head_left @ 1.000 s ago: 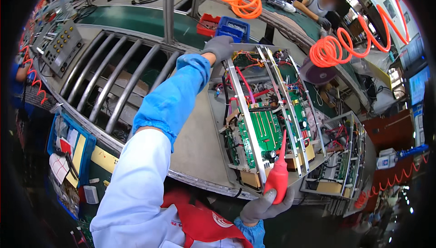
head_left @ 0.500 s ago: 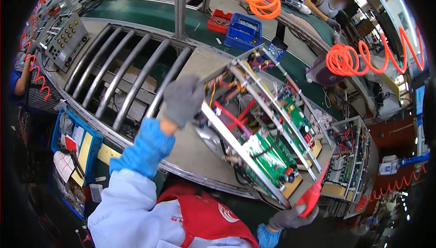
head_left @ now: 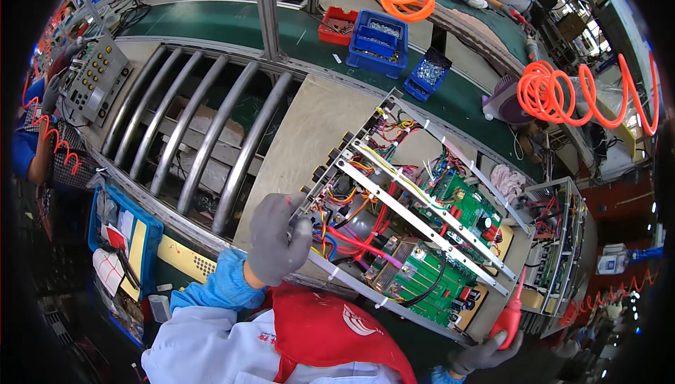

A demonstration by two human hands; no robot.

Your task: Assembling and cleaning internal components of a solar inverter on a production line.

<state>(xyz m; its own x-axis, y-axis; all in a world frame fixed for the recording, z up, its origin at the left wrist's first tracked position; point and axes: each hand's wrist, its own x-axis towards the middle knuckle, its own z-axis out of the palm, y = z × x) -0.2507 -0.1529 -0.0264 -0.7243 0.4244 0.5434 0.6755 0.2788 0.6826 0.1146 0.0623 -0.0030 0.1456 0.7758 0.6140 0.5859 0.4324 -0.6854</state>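
An open metal-framed electrical unit [head_left: 422, 224] lies before me, with green circuit boards [head_left: 422, 277], coloured wires and pale rails inside. At its left end is a panel with black knobs. My left hand [head_left: 278, 240], in a grey glove, is closed round the near corner of that panel, its thumb towards me; part of the grip is hidden. By the unit's near right corner, my gloved right hand [head_left: 485, 356] grips a red hand tool [head_left: 508, 322]. The tool's slim tapered tip points up and away; its exact kind is unclear.
Metal rollers [head_left: 200, 134] lie left of the bench top [head_left: 299, 131]. Beyond stand red [head_left: 337, 24] and blue parts bins [head_left: 378, 43]. Orange coiled hoses [head_left: 545, 96] hang overhead. Another framed unit [head_left: 562, 243] sits right. Co-workers are at far left and far right.
The unit has turned and settled flatter, bringing its knob panel into view. My left hand has come nearer along its left end. My right hand and the red tool have shifted right and nearer.
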